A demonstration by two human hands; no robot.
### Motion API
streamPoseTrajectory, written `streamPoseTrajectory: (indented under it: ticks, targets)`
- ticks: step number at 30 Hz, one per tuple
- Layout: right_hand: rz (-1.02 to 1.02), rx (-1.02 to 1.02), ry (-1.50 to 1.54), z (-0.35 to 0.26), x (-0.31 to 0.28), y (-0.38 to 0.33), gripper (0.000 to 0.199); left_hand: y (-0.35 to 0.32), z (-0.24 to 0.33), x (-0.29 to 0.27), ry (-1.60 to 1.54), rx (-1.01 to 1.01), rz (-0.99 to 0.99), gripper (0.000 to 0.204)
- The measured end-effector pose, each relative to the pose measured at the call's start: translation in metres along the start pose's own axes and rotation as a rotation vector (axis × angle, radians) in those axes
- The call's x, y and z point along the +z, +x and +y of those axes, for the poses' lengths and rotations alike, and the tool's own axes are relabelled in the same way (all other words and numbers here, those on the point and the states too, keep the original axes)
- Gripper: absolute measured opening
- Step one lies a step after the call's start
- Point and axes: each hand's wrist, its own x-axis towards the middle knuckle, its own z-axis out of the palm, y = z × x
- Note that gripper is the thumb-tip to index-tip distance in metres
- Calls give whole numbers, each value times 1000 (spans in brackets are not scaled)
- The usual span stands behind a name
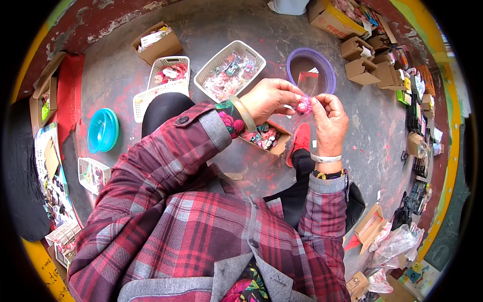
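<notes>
Both hands meet in front of me over the floor. My left hand (269, 100) pinches the left side of a small pink ruffled ornament (304, 105), flower-like in shape. On its other side, my right hand (331, 123) grips it between thumb and curled fingers. Just above the ornament is a clear plastic bag (308, 83) with a red part; whether it is joined to the ornament I cannot tell. Below my left hand stands a cardboard box (283, 142) of colourful small ornaments, partly hidden by the wrist.
A white basket (201, 76) holds bagged ornaments, with smaller white baskets (186, 64) to its left. Behind my hands sits a purple basin (329, 75). Teal basins (103, 130) stand at left. Cardboard boxes (362, 72) line the right wall, and crumpled plastic bags (397, 244) lie lower right.
</notes>
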Motion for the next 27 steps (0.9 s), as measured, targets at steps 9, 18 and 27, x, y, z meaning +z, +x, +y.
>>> streamPoseTrajectory:
  ticks: [9, 18, 27]
  targets:
    - [-151, 334, 186, 4, -4, 1, 19, 7, -3, -4, -74, 119, 147, 15]
    - [-110, 336, 297, 13, 1, -2, 14, 3, -1, -3, 0, 131, 157, 23]
    - [-231, 359, -250, 12, -37, 23, 13, 6, 9, -13, 5, 206, 291, 30]
